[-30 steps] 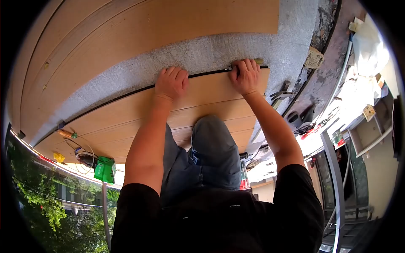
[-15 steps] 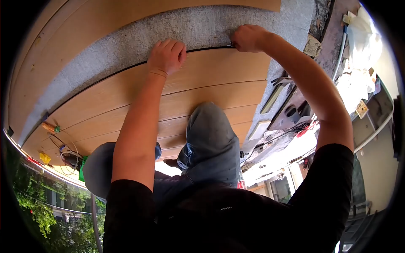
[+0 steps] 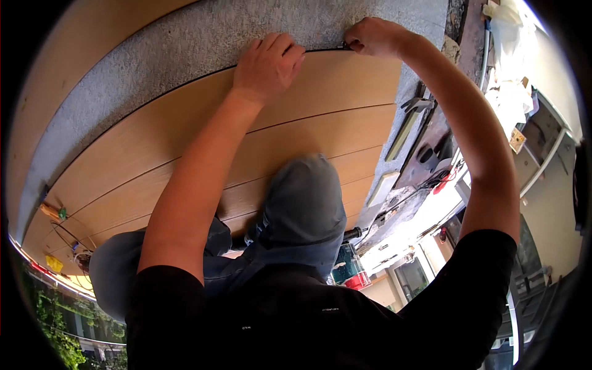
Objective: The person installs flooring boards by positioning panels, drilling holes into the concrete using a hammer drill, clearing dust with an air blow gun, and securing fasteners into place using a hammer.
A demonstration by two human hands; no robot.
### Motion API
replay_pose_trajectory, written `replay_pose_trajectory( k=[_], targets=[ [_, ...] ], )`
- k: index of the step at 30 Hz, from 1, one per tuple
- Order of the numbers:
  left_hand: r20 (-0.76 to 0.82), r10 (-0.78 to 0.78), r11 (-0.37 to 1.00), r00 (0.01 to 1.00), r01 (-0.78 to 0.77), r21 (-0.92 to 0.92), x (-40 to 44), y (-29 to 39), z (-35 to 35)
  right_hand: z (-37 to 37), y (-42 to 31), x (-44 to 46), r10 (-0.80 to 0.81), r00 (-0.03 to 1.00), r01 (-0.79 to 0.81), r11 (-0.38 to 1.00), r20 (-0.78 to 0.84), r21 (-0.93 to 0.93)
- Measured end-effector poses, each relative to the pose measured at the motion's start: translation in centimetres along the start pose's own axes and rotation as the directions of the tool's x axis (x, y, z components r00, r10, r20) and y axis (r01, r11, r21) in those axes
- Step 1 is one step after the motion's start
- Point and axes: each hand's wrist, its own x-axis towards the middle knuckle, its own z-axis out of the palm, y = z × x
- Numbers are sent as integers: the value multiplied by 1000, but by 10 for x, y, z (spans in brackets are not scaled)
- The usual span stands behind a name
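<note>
I'm counting now: at least four planks on my side of my fingers, two denim knees closer in, one orange thing and one yellow away left.

The concrete strip lies open beyond the planks; a knee blocks nearer boards.

At the fingertips of the right hand, a small dark piece is mostly covered — too small to identify. The left hand and the knee hide parts of the near boards; the far board is cut off above.
</note>
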Motion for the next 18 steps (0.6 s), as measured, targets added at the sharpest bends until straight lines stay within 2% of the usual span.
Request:
replay_pose_trajectory(
  k=[3,5,9,12,15,17,18],
  targets=[
    [6,-68,997,998,68,-25,4,24,10,0,-8,-3,-16,999,17,1000,-49,18],
    [-1,-119,993,993,119,-23,6,27,12,-4,-19,-4,66,993,-51,986,-93,156],
    [38,-184,978,982,187,-96,2,26,10,14,-17,6,-27,989,36,998,-145,58],
    [71,-215,967,974,223,-125,5,20,10,0,-26,8,0,997,6,997,-74,72],
    [99,-237,958,966,250,-139,5,20,13,-14,-34,11,-43,999,43,999,4,-33],
    [109,-248,955,963,262,-138,2,23,13,-23,-43,9,-60,995,74,981,82,-178],
    [121,-254,953,960,269,-139,2,24,12,-17,-36,15,-65,994,80,981,88,-178]
  ],
)
